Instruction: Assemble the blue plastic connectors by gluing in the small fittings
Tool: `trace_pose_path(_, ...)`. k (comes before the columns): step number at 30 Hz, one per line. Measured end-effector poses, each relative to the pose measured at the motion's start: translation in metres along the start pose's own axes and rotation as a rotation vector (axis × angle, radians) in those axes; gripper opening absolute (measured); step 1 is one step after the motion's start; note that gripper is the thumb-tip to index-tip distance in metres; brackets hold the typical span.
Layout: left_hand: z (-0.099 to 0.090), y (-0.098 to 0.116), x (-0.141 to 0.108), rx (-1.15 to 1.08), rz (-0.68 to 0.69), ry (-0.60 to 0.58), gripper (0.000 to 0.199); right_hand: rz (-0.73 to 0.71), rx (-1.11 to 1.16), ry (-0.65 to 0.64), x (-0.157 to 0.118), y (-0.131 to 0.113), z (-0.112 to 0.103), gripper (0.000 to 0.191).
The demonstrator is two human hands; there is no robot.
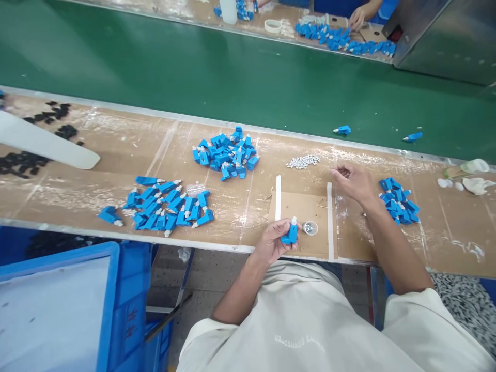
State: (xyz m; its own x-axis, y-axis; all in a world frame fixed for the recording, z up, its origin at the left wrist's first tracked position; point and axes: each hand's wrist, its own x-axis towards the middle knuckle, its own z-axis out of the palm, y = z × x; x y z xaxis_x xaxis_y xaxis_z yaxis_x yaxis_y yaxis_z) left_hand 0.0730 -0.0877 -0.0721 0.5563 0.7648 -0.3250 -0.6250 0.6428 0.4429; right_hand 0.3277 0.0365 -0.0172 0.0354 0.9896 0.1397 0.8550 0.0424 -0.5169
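Note:
Near the table's front edge, my left hand (pixel 274 242) is closed on a blue plastic part (pixel 290 233) whose white tip points up. Beside it stands a small clear cup (pixel 310 228) with tiny pieces inside. My right hand (pixel 351 181) is over the table to the right of a pile of small white pieces (pixel 303 162); its fingers are bent, and whether they hold anything is too small to tell. A heap of blue parts (pixel 399 200) lies right of my right wrist. Two larger groups of blue parts (pixel 226 153) lie to the left.
Behind the table runs a green conveyor (pixel 232 77) carrying two blue parts (pixel 342 130). Across it, another person's hand (pixel 358 18) is at more blue parts. Black parts (pixel 65 132) lie far left, near a blue crate (pixel 116 289). Two white strips (pixel 330 222) flank a cardboard sheet.

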Motion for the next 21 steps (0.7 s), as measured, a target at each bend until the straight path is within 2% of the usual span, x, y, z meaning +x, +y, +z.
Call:
trace_pose_path(7,0.001,-0.002,0.001,0.001,0.015,0.021,0.049,-0.121,-0.090,-0.084,0.038,0.001,0.026,0.015)
trace_pose_path(15,-0.001,-0.005,0.002,0.048,0.024,0.026,0.056,-0.211,-0.134,-0.088,0.045,0.002,0.040,0.017)
trace_pose_path(21,0.000,-0.005,0.002,0.057,0.013,0.040,0.055,-0.194,-0.304,-0.183,0.052,-0.009,0.043,0.019)
